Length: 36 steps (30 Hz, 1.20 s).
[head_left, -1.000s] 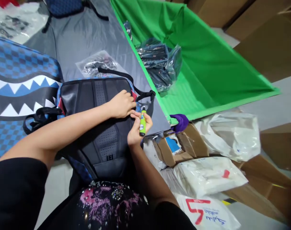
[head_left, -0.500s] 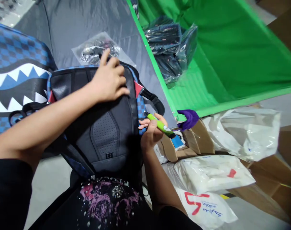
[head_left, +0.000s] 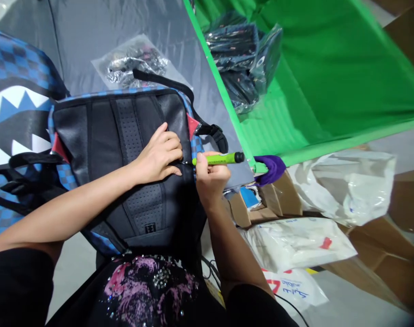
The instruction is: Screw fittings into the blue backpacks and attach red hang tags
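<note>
A black and blue checkered backpack (head_left: 125, 150) lies back-side up on the grey table in front of me. My left hand (head_left: 159, 154) rests on its padded back panel near the right edge, with the fingers curled and pressing the fabric. My right hand (head_left: 210, 177) is closed round a green pen-shaped tool (head_left: 217, 158). The tool lies level, its tip pointing left at the backpack's right edge, just beside my left fingers.
A second shark-tooth backpack (head_left: 12, 104) lies at the left. A clear plastic bag (head_left: 132, 61) sits behind the backpack. Bagged dark items (head_left: 241, 59) rest on green cloth (head_left: 322, 77). An open carton (head_left: 261, 200) and white plastic bags (head_left: 343, 186) are at the right.
My left hand slid from the backpack's top down to its right edge. My right hand turned the green tool level and brought its tip to the backpack's side.
</note>
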Motion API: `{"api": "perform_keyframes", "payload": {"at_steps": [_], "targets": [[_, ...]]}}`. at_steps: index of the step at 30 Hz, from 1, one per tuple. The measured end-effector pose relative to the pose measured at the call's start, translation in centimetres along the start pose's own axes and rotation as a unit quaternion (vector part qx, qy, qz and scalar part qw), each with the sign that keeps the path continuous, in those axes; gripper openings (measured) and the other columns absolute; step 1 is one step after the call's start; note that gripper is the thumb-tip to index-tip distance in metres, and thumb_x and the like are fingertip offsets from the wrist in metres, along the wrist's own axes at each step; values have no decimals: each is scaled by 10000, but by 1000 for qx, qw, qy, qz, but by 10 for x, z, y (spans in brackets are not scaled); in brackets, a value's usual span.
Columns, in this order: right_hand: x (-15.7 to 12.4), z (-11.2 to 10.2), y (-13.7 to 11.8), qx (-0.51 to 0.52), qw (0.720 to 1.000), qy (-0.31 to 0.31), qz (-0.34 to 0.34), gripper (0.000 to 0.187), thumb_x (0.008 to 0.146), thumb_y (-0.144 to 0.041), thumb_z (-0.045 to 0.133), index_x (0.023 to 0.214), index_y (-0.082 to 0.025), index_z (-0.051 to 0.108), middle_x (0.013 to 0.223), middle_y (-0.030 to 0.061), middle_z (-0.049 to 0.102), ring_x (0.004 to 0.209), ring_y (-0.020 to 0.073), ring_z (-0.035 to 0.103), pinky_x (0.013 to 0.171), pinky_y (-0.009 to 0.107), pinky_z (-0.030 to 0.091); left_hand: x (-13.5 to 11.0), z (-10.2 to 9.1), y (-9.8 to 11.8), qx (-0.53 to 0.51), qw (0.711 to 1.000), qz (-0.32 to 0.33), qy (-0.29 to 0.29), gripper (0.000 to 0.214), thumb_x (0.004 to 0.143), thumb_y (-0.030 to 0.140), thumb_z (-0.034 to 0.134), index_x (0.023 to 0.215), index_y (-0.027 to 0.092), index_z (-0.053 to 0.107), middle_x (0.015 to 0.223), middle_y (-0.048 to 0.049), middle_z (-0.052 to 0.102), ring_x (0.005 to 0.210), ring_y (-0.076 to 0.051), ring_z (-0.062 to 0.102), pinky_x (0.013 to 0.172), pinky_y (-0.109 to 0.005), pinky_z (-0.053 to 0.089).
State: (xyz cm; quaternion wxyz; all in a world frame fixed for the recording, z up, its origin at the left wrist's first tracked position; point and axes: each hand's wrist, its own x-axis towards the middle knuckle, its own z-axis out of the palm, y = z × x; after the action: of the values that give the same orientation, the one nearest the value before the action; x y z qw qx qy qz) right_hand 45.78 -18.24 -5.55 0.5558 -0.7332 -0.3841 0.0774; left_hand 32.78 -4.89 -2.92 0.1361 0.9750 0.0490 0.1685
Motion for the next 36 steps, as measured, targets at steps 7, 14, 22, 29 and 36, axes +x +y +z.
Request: {"api": "perform_keyframes", "payload": {"at_steps": [7, 14, 22, 29, 36], "targets": [[1, -1, 0, -50, 997, -49, -22, 326, 931, -383, 526, 730, -172, 671, 659, 30, 669, 541, 122, 599, 552, 233, 445, -4, 6, -2, 23, 999, 20, 16, 351, 933, 524, 537, 920, 193, 651, 965, -51, 645, 1101, -235, 519, 1203, -586, 234], [2, -1, 1, -59, 994, -55, -80, 327, 951, -347, 518, 724, -173, 678, 726, 45, 703, 588, 127, 627, 578, 233, 437, -6, 7, -3, 42, 998, 33, 32, 371, 950, 535, 501, 912, 190, 633, 955, -44, 648, 1092, -223, 517, 1197, -571, 259], [2, -1, 0, -98, 990, -77, -67, 383, 967, -405, 481, 758, -164, 692, 604, 29, 655, 504, 122, 582, 526, 236, 383, -6, 10, -4, 50, 997, 41, 37, 396, 962, 549, 473, 915, 180, 609, 961, -44, 651, 1084, -223, 524, 1182, -576, 278], [4, 1, -1, -115, 989, -69, -69, 401, 973, -405, 465, 722, -182, 684, 609, 33, 657, 515, 130, 577, 522, 248, 368, -6, 10, -5, 61, 997, 34, 25, 401, 975, 565, 430, 916, 211, 610, 963, -28, 652, 1093, -208, 509, 1196, -557, 266], [5, -2, -4, -123, 987, -87, -62, 440, 982, -417, 455, 674, -180, 663, 627, 34, 669, 476, 111, 534, 510, 253, 348, -7, 9, -4, 59, 998, 32, 19, 389, 981, 541, 429, 915, 199, 600, 956, -36, 652, 1091, -216, 515, 1193, -566, 261]]}}
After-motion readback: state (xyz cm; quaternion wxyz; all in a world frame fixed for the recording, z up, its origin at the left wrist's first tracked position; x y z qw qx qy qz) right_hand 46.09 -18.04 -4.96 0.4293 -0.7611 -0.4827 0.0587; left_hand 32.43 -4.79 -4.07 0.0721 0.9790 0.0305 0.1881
